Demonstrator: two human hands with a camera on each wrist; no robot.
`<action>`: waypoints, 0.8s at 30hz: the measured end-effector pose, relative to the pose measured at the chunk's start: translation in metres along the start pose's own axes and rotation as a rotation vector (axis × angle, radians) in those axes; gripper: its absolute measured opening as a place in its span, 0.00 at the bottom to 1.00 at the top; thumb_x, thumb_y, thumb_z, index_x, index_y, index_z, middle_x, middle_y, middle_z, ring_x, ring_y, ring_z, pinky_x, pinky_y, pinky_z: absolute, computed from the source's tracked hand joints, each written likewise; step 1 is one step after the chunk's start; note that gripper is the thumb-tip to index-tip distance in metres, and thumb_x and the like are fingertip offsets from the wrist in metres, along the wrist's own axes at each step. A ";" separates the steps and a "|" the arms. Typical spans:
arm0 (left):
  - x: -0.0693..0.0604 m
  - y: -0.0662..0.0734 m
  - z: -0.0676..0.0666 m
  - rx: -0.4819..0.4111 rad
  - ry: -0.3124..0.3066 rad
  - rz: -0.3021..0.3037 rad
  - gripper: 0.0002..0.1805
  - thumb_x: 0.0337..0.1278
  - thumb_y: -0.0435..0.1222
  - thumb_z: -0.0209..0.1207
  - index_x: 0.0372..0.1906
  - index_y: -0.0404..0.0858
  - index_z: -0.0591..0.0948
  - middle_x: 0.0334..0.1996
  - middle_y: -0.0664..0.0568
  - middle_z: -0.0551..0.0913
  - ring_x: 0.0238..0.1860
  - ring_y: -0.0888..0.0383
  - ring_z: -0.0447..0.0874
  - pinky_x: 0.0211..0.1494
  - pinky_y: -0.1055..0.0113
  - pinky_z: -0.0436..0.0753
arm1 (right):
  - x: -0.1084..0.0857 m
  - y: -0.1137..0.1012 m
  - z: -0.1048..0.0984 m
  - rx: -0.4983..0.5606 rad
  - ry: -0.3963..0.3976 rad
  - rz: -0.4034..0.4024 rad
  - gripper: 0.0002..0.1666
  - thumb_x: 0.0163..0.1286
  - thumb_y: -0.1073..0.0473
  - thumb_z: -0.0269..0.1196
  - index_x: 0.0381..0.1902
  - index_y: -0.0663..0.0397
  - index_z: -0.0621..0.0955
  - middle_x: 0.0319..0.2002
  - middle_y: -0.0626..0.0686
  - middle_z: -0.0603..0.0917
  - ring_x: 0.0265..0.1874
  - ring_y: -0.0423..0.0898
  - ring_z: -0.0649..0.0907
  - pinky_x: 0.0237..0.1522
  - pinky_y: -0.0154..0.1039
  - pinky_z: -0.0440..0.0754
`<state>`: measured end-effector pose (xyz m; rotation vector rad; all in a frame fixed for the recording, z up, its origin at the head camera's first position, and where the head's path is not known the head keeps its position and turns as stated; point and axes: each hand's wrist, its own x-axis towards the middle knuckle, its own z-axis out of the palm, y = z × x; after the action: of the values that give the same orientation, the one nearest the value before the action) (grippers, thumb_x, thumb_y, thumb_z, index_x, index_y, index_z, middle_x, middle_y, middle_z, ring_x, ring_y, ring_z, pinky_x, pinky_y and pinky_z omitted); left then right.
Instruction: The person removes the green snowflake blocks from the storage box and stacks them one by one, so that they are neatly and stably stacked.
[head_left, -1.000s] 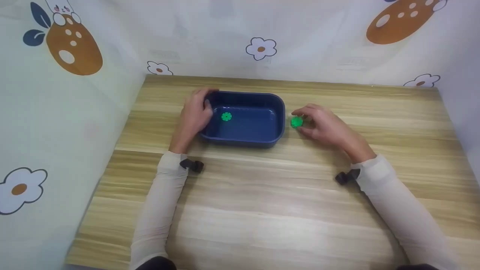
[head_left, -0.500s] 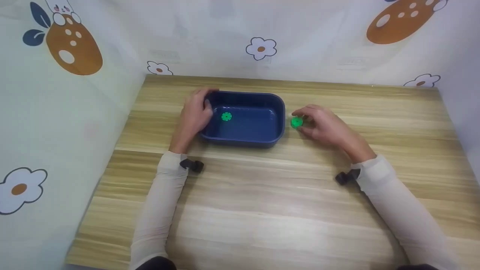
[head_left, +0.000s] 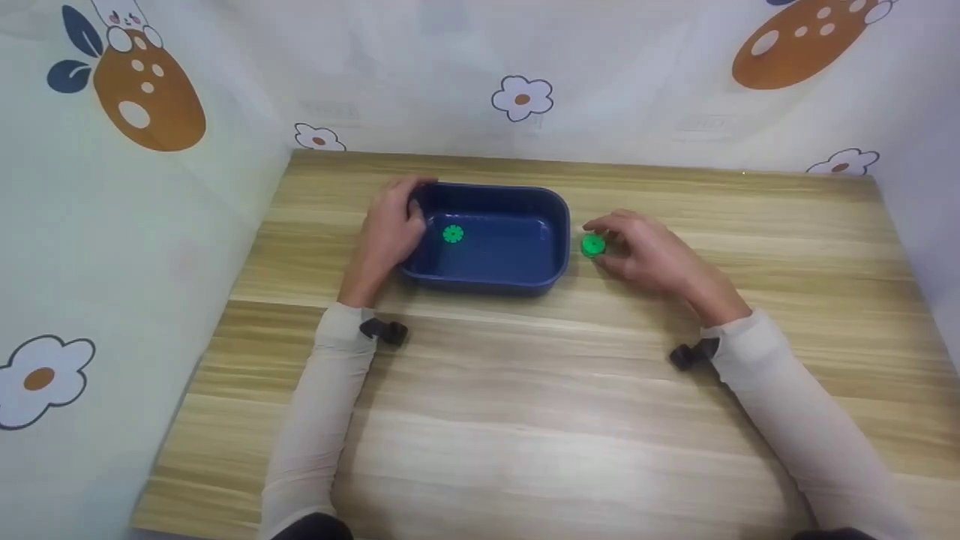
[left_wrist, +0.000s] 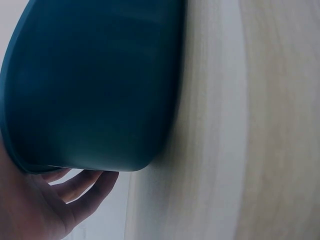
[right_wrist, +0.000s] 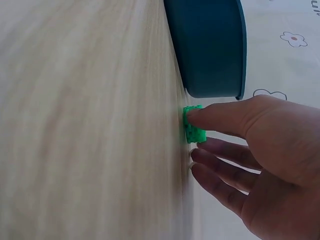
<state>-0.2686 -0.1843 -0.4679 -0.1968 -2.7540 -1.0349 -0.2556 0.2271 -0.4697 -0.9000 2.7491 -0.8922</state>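
A dark blue rectangular plastic basin stands on the table. My left hand grips its left end, thumb over the rim and fingers along the outside wall; the left wrist view shows those fingers against the basin. Inside the basin, toward the left, lies one green notched disc. Just right of the basin, my right hand pinches a short stack of green notched discs between thumb and fingers. In the right wrist view that stack sits at the tabletop, with the thumb across its near side.
The wood-grain table extends in front of the basin and on both sides. Behind it hangs a pale wall covering with flower and fruit prints, which also runs down the left side. A small black device sits at each wrist.
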 end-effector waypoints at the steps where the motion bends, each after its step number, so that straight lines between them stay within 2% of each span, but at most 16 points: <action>1: 0.000 0.000 0.000 0.001 0.001 0.002 0.28 0.70 0.25 0.49 0.68 0.46 0.84 0.70 0.46 0.83 0.75 0.47 0.77 0.80 0.47 0.74 | 0.000 -0.001 -0.001 0.001 0.001 0.006 0.30 0.68 0.63 0.74 0.66 0.61 0.83 0.56 0.59 0.88 0.53 0.57 0.88 0.60 0.57 0.86; 7: 0.001 0.000 0.000 0.001 0.006 0.013 0.28 0.70 0.25 0.49 0.68 0.45 0.84 0.70 0.46 0.83 0.75 0.47 0.77 0.81 0.48 0.73 | 0.000 -0.007 -0.003 -0.006 0.035 0.050 0.32 0.72 0.54 0.73 0.71 0.54 0.80 0.63 0.57 0.85 0.60 0.57 0.86 0.65 0.59 0.83; 10: 0.001 0.000 0.001 -0.004 0.000 0.010 0.28 0.70 0.25 0.49 0.68 0.45 0.84 0.70 0.46 0.83 0.75 0.47 0.77 0.81 0.48 0.74 | 0.003 -0.013 -0.003 -0.009 0.072 0.048 0.32 0.74 0.53 0.71 0.73 0.51 0.79 0.67 0.56 0.83 0.62 0.58 0.85 0.65 0.59 0.84; 14: 0.000 0.000 0.001 -0.015 -0.007 -0.001 0.28 0.70 0.25 0.49 0.68 0.45 0.83 0.70 0.45 0.83 0.75 0.47 0.77 0.81 0.47 0.74 | 0.010 -0.024 -0.002 0.005 0.133 0.006 0.31 0.75 0.56 0.69 0.73 0.53 0.79 0.68 0.57 0.83 0.62 0.58 0.84 0.63 0.57 0.86; 22: 0.001 -0.002 0.002 -0.027 0.022 0.026 0.27 0.69 0.25 0.49 0.66 0.42 0.85 0.66 0.43 0.85 0.72 0.46 0.80 0.78 0.47 0.76 | 0.026 -0.052 0.009 0.026 0.250 -0.080 0.23 0.77 0.58 0.67 0.66 0.56 0.83 0.62 0.56 0.88 0.59 0.55 0.85 0.59 0.54 0.87; 24: 0.001 -0.002 0.002 -0.026 0.020 0.024 0.27 0.69 0.25 0.49 0.66 0.42 0.85 0.67 0.43 0.85 0.72 0.45 0.80 0.78 0.47 0.76 | 0.030 -0.058 0.013 0.009 0.271 -0.088 0.21 0.78 0.57 0.66 0.65 0.54 0.84 0.61 0.56 0.89 0.60 0.55 0.85 0.62 0.54 0.85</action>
<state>-0.2704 -0.1842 -0.4706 -0.2213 -2.7143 -1.0617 -0.2477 0.1659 -0.4455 -0.9709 2.9456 -1.1165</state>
